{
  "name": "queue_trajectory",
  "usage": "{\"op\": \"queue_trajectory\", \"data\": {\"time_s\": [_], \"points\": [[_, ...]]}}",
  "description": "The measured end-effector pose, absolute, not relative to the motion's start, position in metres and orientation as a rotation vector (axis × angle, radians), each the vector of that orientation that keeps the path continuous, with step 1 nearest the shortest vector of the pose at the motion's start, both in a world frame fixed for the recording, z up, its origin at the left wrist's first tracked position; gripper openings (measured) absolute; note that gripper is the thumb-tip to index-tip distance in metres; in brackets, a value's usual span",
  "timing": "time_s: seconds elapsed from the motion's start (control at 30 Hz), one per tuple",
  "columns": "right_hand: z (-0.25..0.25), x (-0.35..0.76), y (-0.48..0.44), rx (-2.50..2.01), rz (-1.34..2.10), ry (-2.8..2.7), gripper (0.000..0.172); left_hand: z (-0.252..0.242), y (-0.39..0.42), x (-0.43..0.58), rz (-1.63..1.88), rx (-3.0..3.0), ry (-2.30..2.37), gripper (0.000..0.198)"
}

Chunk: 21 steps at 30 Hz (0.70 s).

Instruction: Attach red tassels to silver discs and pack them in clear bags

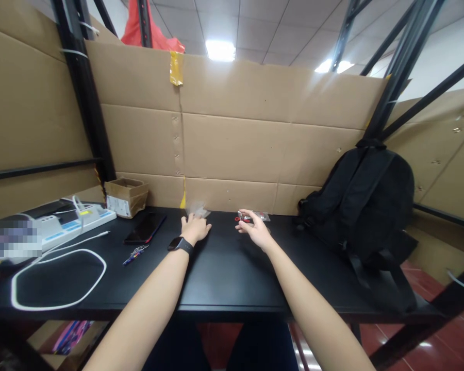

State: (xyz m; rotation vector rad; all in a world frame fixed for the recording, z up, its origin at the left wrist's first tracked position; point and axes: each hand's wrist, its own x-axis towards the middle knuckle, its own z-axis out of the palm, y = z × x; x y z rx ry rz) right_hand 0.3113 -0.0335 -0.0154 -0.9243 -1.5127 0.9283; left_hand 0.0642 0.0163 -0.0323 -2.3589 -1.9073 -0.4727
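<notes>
Both my arms reach out across a black table (224, 278). My left hand (195, 227), with a black watch on the wrist, rests near the far edge and its fingers close on a small clear plastic bag (198, 208). My right hand (254, 228) is just to the right, its fingers pinching a small red and silver object (243, 218). Another small clear packet (263, 216) lies right behind that hand, against the cardboard wall.
A black backpack (365, 206) leans at the table's right end. On the left lie a dark phone (145, 228), a small keyring (135, 253), a white cable loop (58, 281), a white power strip (67, 221) and a small cardboard box (126, 196). Cardboard walls (235, 144) enclose the table.
</notes>
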Motion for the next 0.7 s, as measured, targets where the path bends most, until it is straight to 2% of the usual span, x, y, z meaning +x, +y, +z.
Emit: {"op": "queue_trajectory", "data": {"time_s": [0.33, 0.5, 0.7], "points": [[-0.010, 0.324, -0.036, -0.952, 0.897, -1.545, 0.055, -0.022, 0.003, 0.054, -0.723, -2.288, -1.825, 0.025], [-0.010, 0.329, -0.035, -0.957, 0.871, -1.552, 0.055, -0.012, -0.001, 0.049, -0.833, -2.207, -1.793, 0.030], [-0.009, 0.334, -0.033, -0.959, 0.836, -1.548, 0.054, 0.001, -0.007, 0.053, -1.031, -2.217, -1.533, 0.038]]}}
